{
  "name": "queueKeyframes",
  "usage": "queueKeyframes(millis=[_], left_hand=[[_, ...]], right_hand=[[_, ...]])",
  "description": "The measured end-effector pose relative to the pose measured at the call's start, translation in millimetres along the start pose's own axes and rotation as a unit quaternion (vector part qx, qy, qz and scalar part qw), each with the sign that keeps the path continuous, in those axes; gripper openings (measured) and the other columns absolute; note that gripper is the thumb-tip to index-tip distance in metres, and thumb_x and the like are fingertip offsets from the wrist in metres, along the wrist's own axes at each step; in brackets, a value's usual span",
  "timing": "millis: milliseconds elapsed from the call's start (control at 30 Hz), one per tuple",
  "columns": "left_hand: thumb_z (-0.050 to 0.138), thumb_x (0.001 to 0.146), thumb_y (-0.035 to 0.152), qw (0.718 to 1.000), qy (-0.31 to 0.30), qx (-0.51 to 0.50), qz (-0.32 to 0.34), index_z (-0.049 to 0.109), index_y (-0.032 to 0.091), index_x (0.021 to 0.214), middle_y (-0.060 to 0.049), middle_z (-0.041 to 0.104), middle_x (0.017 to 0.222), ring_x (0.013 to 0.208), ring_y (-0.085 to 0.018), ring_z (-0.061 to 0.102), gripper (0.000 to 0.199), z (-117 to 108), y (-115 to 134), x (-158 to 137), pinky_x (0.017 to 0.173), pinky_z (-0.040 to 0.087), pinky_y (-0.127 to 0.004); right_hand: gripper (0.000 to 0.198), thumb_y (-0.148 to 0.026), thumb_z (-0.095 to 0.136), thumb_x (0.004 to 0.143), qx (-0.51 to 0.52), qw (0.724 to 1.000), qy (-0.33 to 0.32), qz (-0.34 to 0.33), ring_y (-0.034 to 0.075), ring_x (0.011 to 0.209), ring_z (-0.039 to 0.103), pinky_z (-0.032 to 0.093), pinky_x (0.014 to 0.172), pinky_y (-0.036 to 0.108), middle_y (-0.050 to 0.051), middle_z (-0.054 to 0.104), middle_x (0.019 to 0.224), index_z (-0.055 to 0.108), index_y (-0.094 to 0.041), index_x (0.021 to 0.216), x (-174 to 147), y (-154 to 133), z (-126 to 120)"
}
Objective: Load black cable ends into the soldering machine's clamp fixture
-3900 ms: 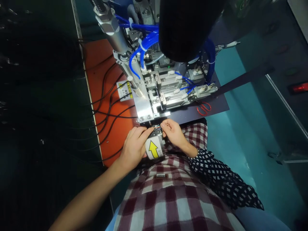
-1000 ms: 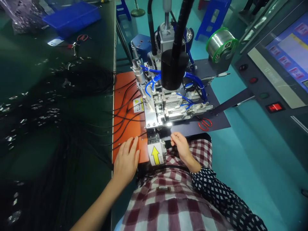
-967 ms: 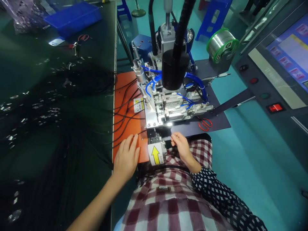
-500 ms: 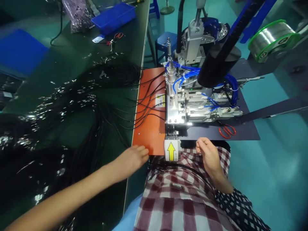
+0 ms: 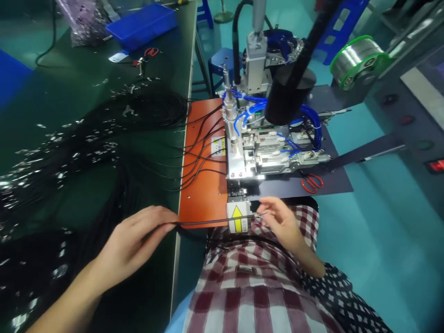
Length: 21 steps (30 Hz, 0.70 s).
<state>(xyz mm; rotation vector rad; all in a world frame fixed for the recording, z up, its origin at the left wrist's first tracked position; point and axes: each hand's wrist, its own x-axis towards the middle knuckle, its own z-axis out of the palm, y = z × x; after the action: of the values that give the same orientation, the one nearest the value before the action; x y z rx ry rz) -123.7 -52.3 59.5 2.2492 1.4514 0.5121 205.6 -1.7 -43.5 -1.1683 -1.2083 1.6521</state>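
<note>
A thin black cable (image 5: 208, 223) is stretched level between my two hands, in front of the machine. My left hand (image 5: 138, 236) pinches it at the near corner of the orange plate (image 5: 203, 203). At its other end, my right hand (image 5: 279, 222) has its fingertips closed on the cable's thin, pale tip, just right of the yellow-arrow label (image 5: 237, 219). Several other black cables (image 5: 204, 159) cross the orange plate and run into the metal machine (image 5: 237, 159). Blurring hides the details of the cable tip.
Bundles of black cables with shiny metal ends (image 5: 86, 125) cover the dark green table (image 5: 173, 27). Red-handled scissors (image 5: 312, 183) lie on the machine's dark base. A blue tray (image 5: 142, 25) and a solder wire spool (image 5: 359, 60) are farther back.
My left hand has moved left and now holds a cable drawn out to my right hand. My right hand has shifted slightly left in view. The whole view has swung a little.
</note>
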Motion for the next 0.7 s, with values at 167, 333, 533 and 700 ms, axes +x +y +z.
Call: queueKeyframes(millis=[167,333,533,700], left_hand=[[0.051,0.094,0.022,0.999,-0.011,0.023,-0.020,0.058,0.021,0.104,-0.003,0.068,0.091,0.083,-0.018,0.065,0.013,44,-3,6,0.076,0.050,-0.029],[0.052,0.093,0.030,0.996,-0.072,-0.035,-0.050,0.052,0.023,0.118,-0.005,0.067,0.100,0.089,-0.021,0.065,0.026,79,25,32,0.080,0.050,-0.034],[0.040,0.099,0.029,0.936,-0.161,-0.293,-0.109,0.041,0.027,0.129,0.001,0.066,0.094,0.082,-0.014,0.062,0.030,89,60,73,0.075,0.048,-0.026],[0.043,0.098,0.030,0.931,-0.162,-0.312,-0.100,0.058,0.022,0.102,-0.001,0.064,0.089,0.078,-0.014,0.059,0.018,96,59,83,0.070,0.046,-0.025]], right_hand=[[0.042,-0.020,0.069,0.082,0.082,0.993,-0.089,0.005,0.011,0.070,0.061,0.052,0.069,0.027,0.001,0.064,0.089,0.057,-0.025,0.121,-7,-9,18],[0.011,-0.022,0.057,0.091,0.065,0.995,-0.075,0.000,0.011,0.064,0.061,0.053,0.068,0.028,-0.001,0.063,0.070,0.067,-0.020,0.095,-9,-13,28],[0.019,-0.021,0.063,0.087,0.005,0.999,-0.033,-0.020,0.012,0.072,0.062,0.054,0.064,0.024,0.001,0.065,0.084,0.065,-0.022,0.106,-11,-10,24],[0.007,-0.025,0.064,0.087,-0.037,0.998,-0.014,-0.038,0.011,0.063,0.060,0.052,0.059,0.024,0.002,0.066,0.081,0.067,-0.019,0.089,-9,-14,14]])
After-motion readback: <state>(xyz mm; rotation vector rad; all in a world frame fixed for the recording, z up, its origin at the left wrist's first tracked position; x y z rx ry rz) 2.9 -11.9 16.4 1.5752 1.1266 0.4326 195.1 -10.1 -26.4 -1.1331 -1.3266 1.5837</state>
